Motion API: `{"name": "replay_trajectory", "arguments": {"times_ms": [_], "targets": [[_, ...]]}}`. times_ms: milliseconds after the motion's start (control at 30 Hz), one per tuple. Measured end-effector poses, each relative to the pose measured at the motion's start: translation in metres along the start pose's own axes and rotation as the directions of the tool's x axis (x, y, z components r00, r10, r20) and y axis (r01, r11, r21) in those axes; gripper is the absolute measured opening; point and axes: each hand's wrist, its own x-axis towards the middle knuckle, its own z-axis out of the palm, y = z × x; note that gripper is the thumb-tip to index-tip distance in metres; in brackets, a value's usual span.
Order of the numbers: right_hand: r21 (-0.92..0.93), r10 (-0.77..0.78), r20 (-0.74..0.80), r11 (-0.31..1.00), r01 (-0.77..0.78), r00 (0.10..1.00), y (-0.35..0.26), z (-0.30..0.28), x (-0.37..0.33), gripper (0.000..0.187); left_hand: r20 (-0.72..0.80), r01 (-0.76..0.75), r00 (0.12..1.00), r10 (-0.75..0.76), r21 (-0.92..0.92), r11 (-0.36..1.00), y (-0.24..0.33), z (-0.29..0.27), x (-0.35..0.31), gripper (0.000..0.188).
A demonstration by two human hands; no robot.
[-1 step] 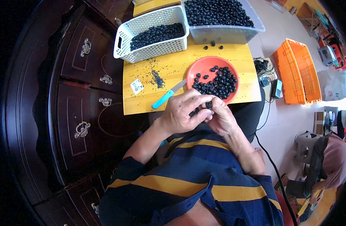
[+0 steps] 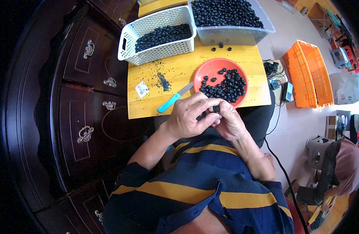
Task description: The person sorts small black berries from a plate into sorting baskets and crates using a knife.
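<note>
A small round black part with a hole in it (image 2: 216,109) is pinched between my two hands, just in front of the bowl. My left hand (image 2: 188,117) has its thumb and forefinger against the part. From the other side my right hand (image 2: 231,121) grips it too; some of its fingers are hidden behind the left. A red bowl (image 2: 203,68) on the yellow table holds many similar black parts (image 2: 232,84). Against the bowl's left side lies a knife with a turquoise handle (image 2: 169,103), its blade pointing up toward the rim.
Behind stand a white perforated basket (image 2: 160,53) and a clear plastic bin (image 2: 234,36), both with black parts. Black scraps (image 2: 163,82) and a white paper label (image 2: 142,89) lie on the yellow table (image 2: 146,109). Rightward are an orange crate (image 2: 304,74), cables and another person (image 2: 349,167).
</note>
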Motion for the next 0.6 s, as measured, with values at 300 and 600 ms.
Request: {"name": "replay_trajectory", "arguments": {"times_ms": [300, 600], "targets": [[0.069, 0.028, -0.016, 0.997, -0.027, 0.999, 0.0029, 0.0016, -0.0001, 0.039, -0.006, 0.029, 1.0, -0.029, 0.064, 0.998, 0.0002, 0.0017, -0.0001, 0.03], [0.048, 0.012, -0.072, 0.999, -0.009, 0.997, 0.0011, -0.0014, 0.0001, 0.036, 0.04, 0.13, 0.991, -0.129, -0.02, 0.991, 0.0009, 0.0015, 0.0013, 0.038]]}}
